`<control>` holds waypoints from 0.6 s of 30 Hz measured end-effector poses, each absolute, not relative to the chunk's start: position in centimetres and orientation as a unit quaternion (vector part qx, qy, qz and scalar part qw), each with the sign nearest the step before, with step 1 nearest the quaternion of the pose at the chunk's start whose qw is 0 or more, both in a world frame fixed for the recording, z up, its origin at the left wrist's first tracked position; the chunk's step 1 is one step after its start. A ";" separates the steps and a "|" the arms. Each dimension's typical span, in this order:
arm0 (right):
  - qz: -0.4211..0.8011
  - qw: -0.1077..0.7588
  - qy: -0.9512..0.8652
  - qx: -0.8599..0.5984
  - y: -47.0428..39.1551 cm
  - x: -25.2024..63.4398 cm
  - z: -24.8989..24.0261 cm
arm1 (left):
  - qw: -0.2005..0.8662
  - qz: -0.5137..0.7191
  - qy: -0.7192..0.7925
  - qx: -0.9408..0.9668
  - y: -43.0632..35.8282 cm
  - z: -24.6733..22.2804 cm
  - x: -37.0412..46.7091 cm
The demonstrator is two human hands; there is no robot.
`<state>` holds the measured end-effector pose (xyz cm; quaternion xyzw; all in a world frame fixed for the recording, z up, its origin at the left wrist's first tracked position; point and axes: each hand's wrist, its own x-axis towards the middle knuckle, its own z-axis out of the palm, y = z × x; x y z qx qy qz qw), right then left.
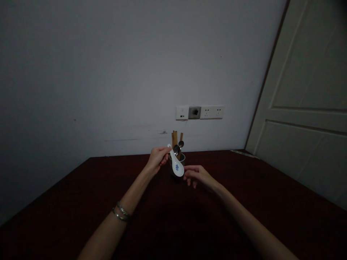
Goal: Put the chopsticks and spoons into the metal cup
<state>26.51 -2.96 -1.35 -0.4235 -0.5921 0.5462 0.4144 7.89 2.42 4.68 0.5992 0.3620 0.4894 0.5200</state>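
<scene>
A white soup spoon (177,167) with a small blue pattern in its bowl is held by the handle between the thumb and fingers of my left hand (158,157). It tilts with the bowl down and to the right. Close by the bowl's right edge is my right hand (199,176), its fingers loosely bent and apart; whether the fingertips touch the spoon is hard to tell. Behind the spoon stands a round holder (183,157), partly hidden, with several wooden chopsticks (175,138) and metal spoons (181,144) upright in it.
The dark red tabletop (81,195) runs back to a pale wall (121,79). Wall sockets (211,112) and a switch plate (194,112) sit above the table. A panelled door (306,90) slants along the right side. The light is dim.
</scene>
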 end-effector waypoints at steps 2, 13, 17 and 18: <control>0.563 0.386 -0.607 -0.408 -3.7 25.4 -0.9 | 0.520 0.499 0.367 0.588 2.6 4.8 7.5; 0.467 0.457 -0.604 -0.456 -3.7 23.7 -0.8 | 0.510 0.509 0.375 0.584 2.8 4.9 7.1; 0.445 0.471 -0.584 -0.489 -3.3 24.7 -0.6 | 0.487 0.476 0.399 0.614 2.7 5.2 6.7; 0.435 0.479 -0.577 -0.498 -3.2 25.0 -0.5 | 0.479 0.461 0.401 0.630 2.7 5.3 6.5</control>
